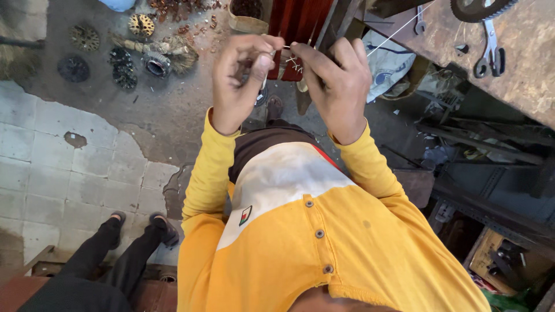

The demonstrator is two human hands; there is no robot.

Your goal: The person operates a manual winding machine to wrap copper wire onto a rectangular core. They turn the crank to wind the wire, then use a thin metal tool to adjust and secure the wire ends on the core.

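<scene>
I look straight down my yellow, white and brown shirt. My left hand [240, 81] and my right hand [335, 84] are raised together in front of my chest, fingertips almost touching. Between them they pinch a small thin piece of wire or white thread [293, 60]. A white string [399, 29] runs from my right fingers up and to the right, toward the workbench [520, 75]. What exactly sits between the fingertips is too small to tell.
The rusty workbench at the right carries wrenches [491, 52] and a toothed gear [480, 8]. Metal rotor and coil parts [124, 63] lie on the dirty floor at upper left. Another person's legs in black trousers and sandals [133, 242] stand at lower left. Clutter fills the shelf under the bench.
</scene>
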